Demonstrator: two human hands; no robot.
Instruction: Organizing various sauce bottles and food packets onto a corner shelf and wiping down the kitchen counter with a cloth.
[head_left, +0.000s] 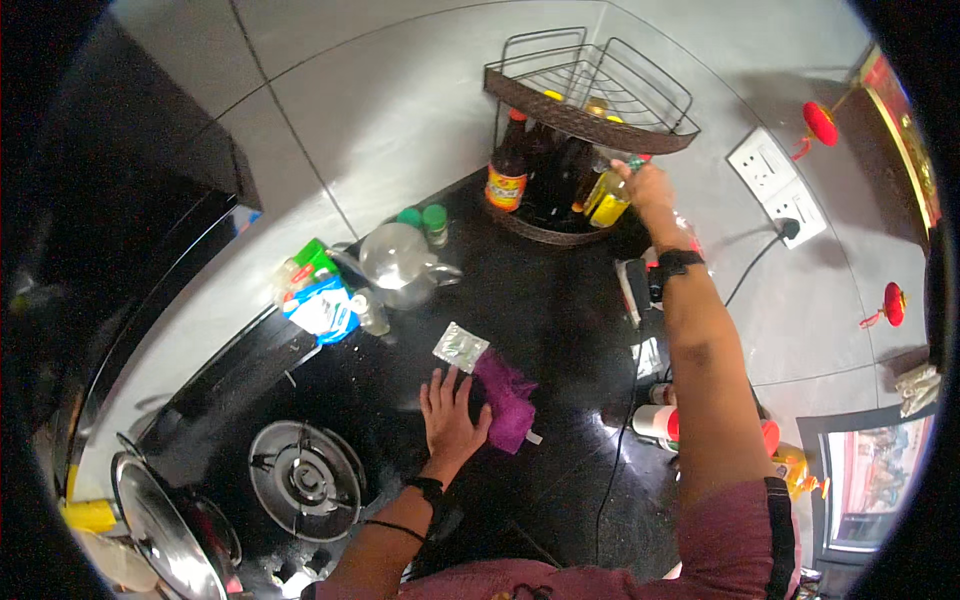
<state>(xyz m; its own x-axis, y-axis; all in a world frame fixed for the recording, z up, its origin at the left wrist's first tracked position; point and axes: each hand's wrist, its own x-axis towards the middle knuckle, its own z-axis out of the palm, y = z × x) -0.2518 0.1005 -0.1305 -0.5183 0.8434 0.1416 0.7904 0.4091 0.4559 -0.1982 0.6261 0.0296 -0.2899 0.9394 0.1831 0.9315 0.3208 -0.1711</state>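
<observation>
My right hand reaches to the corner rack and touches the upper part of a bottle with a yellow label; whether its fingers grip the bottle cannot be told. Dark sauce bottles stand beside it, one with an orange and yellow label. My left hand lies palm down on the black countertop, fingers spread, with nothing in it. Right beside its thumb lies a crumpled purple cloth. A small silvery packet lies just beyond its fingertips.
A gas burner and a metal lid are at lower left. A glass teapot, green-capped jars and a blue-white bag stand along the wall. A black cord crosses the counter near several bottles. The wire rack overhangs the sauces.
</observation>
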